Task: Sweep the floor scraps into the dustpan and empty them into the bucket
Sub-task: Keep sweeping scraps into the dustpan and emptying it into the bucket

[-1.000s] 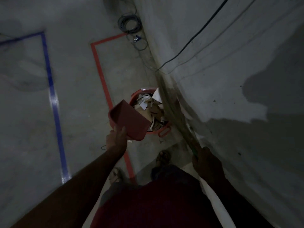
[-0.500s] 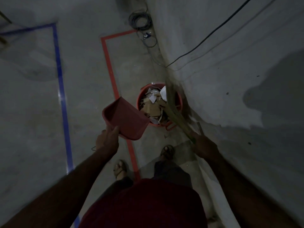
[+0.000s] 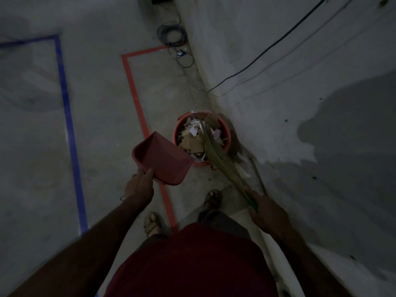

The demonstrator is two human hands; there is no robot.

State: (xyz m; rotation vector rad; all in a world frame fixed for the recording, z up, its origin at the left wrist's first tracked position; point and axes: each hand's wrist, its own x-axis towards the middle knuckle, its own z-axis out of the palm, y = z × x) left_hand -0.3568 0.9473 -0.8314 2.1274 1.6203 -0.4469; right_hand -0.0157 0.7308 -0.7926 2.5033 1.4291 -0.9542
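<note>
Left hand point(image 3: 139, 185) grips the near edge of the red dustpan point(image 3: 162, 159), fingers curled under it, pan tilted with its mouth just left of the bucket point(image 3: 227, 133) rim. Right hand point(image 3: 265, 209) clenches the broom point(image 3: 216, 155) handle; bristles fan out ahead of those fingers, over the bucket's right side. Bucket sits on the floor by the wall point(image 3: 300, 103), full of paper and cardboard scraps point(image 3: 192, 142). Red tape line point(image 3: 137, 101) runs under the pan.

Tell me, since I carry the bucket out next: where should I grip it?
Probably the bucket rim on its open floor side, coming from above. The broom lies across its wall side, scraps fill it to the top, and no handle shows clearly.
</note>
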